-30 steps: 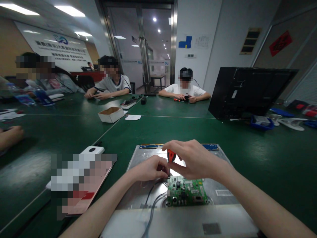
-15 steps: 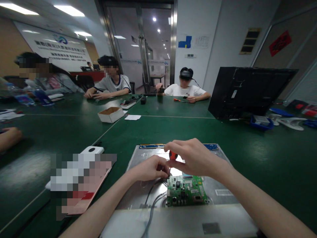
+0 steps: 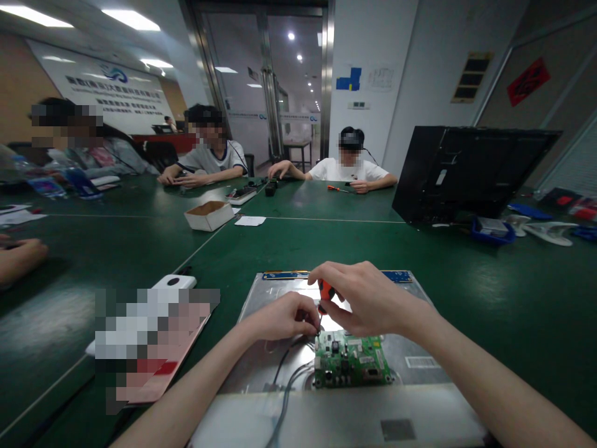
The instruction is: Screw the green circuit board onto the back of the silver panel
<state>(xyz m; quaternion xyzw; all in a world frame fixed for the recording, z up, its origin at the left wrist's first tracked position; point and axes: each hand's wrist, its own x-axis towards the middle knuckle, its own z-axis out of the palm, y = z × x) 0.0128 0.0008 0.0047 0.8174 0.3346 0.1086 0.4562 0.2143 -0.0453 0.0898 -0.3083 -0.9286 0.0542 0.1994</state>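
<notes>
A green circuit board [image 3: 352, 361] lies on a silvery metal panel [image 3: 415, 336] in front of me. My right hand [image 3: 361, 295] is closed round the red and black handle of a screwdriver [image 3: 325, 297], held upright with its shaft pointing down at the board's upper left corner. Beside that corner, the fingers of my left hand [image 3: 298, 316] are pinched together near the shaft's lower end; what lies between them is too small to make out. Grey and black cables [image 3: 285, 398] run left of the board. A blue strip board [image 3: 396, 275] edges the panel's far side.
A pixelated white object and pink packet [image 3: 184, 348] lie left of the panel. Farther off are an open white box [image 3: 209, 216], a black monitor [image 3: 466, 174] and a blue tray [image 3: 492, 231]. Several people sit round the green table [image 3: 326, 239]; one person's hand [image 3: 23, 258] rests at far left.
My right hand's fingers have shifted slightly on the screwdriver handle, and my left hand stays in place. Across the table, a person's arm has reached down to a small black object.
</notes>
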